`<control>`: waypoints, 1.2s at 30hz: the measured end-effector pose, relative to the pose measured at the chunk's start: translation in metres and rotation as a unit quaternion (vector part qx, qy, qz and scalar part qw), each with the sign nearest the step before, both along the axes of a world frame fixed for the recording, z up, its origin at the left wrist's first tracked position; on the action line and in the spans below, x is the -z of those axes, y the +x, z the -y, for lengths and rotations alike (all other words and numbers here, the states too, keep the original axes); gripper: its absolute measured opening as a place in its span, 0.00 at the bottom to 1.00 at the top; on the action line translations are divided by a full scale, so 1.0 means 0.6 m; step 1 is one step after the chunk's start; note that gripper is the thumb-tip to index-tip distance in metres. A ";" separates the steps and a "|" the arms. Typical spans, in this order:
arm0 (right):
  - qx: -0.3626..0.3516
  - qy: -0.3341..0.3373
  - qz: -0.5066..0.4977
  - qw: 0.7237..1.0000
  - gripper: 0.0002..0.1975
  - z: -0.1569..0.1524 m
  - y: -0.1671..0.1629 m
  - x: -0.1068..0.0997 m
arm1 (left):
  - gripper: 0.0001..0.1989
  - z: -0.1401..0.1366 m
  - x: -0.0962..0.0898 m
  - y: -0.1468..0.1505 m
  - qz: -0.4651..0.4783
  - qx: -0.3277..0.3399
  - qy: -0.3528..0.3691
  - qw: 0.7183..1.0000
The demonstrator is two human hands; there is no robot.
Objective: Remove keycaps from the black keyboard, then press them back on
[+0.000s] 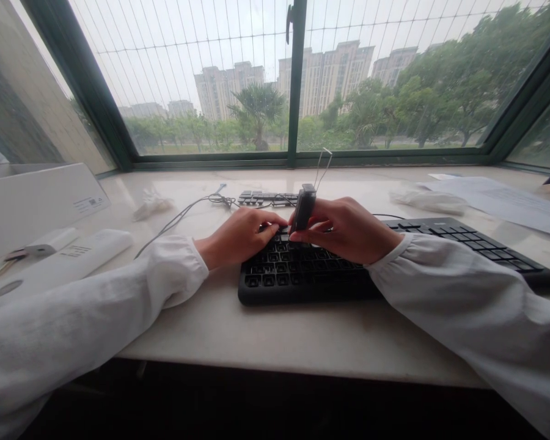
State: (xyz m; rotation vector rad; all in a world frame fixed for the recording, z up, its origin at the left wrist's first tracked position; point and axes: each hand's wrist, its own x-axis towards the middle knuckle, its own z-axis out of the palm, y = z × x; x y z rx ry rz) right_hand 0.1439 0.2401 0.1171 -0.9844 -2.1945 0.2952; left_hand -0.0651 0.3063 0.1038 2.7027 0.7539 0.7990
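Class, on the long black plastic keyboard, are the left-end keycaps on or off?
Off in the near rows: open square sockets show in the black plastic keyboard. Behind the left hand, I cannot tell.

Black is seen on the keyboard point(327, 272) toward the front edge of the pale counter point(275, 342), plain white on the sleeves point(458, 293).
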 end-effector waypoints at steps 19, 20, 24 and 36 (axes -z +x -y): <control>0.088 0.013 0.036 0.995 0.08 0.008 -0.019 0.002 | 0.15 -0.002 0.001 0.000 -0.017 -0.002 0.010 1.000; 0.095 0.005 0.032 0.995 0.08 0.009 -0.021 0.001 | 0.15 -0.002 0.001 0.000 -0.018 -0.002 0.009 1.000; 0.104 -0.034 -0.003 0.994 0.09 0.007 -0.023 -0.001 | 0.15 -0.003 0.002 0.000 -0.012 0.005 0.007 1.000; 0.110 -0.122 -0.053 0.985 0.12 -0.002 -0.016 -0.001 | 0.14 -0.002 0.000 0.000 -0.008 -0.003 -0.003 1.000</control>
